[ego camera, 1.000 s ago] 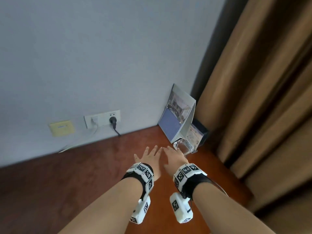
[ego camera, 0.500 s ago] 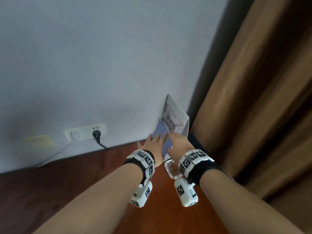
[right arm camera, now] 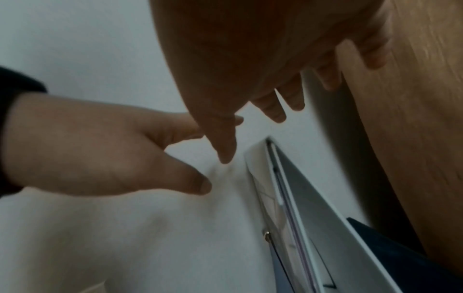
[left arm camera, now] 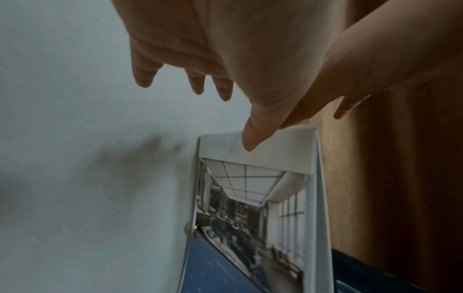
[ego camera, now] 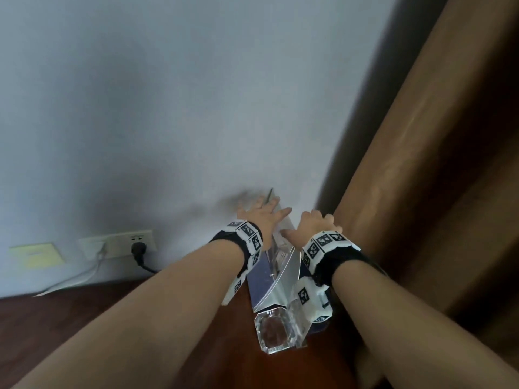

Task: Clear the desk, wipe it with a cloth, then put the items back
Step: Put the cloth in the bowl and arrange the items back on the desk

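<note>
A white brochure folder (ego camera: pixel 276 265) with an interior photo and a blue lower part stands in the desk's back right corner, leaning on the wall. My left hand (ego camera: pixel 261 217) reaches over its top left edge with fingers spread and straight. In the left wrist view the thumb of that hand (left arm camera: pixel 240 111) hovers just in front of the folder (left arm camera: pixel 255 208) top. My right hand (ego camera: pixel 311 226) is at the top right corner, fingers loosely extended; in the right wrist view it (right arm camera: pixel 248 134) sits above the folder (right arm camera: pixel 313 218) edge, holding nothing.
A clear acrylic stand (ego camera: pixel 276 332) sits in front of the folder on the dark wooden desk (ego camera: pixel 42 332). A dark blue box (left arm camera: pixel 363 273) lies behind the folder. The brown curtain (ego camera: pixel 435 192) hangs close on the right. A wall socket with a black plug (ego camera: pixel 137 249) is left.
Both hands have moved forward and up from low over the desk to the folder's top edge. My head has come closer to the corner.
</note>
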{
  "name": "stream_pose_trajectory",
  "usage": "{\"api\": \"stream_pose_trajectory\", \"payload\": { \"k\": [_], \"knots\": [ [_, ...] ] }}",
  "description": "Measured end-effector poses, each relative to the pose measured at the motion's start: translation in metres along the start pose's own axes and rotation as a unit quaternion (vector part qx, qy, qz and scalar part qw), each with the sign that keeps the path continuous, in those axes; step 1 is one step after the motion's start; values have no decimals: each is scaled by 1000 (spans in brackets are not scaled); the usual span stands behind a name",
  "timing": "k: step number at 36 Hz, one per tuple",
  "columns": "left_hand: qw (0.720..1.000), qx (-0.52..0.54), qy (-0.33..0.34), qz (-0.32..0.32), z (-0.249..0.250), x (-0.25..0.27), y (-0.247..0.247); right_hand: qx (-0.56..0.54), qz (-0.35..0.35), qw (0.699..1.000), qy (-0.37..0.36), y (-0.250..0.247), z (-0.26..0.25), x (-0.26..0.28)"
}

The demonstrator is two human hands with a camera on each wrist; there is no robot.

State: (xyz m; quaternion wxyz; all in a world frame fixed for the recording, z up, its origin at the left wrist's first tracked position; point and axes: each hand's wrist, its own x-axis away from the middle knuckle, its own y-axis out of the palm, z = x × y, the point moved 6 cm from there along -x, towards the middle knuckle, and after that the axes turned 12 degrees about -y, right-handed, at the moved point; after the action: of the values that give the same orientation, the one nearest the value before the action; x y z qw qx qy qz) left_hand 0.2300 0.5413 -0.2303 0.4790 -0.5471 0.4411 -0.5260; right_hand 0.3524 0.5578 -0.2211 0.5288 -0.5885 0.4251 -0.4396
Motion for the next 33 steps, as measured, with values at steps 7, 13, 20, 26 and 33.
{"api": "stream_pose_trajectory", "payload": {
  "k": [7, 13, 20, 26, 33],
  "knots": [
    [996, -78, 37, 12, 5, -30, 0, 0, -37, 998, 41, 32, -5, -20],
    [993, -100, 55, 5, 6, -57, 2, -28, -66, 996, 48, 48, -4, -31],
    [992, -80, 83, 55, 7, -67, -6, -69, -56, 995, 35, 52, -6, -30],
    [986, -113, 99, 70, -11, -59, -18, -67, -36, 997, -11, 49, -19, -27],
    [988, -121, 69, 61, -57, -35, -26, -54, -50, 992, -100, 22, -45, -22]
  ]
}}
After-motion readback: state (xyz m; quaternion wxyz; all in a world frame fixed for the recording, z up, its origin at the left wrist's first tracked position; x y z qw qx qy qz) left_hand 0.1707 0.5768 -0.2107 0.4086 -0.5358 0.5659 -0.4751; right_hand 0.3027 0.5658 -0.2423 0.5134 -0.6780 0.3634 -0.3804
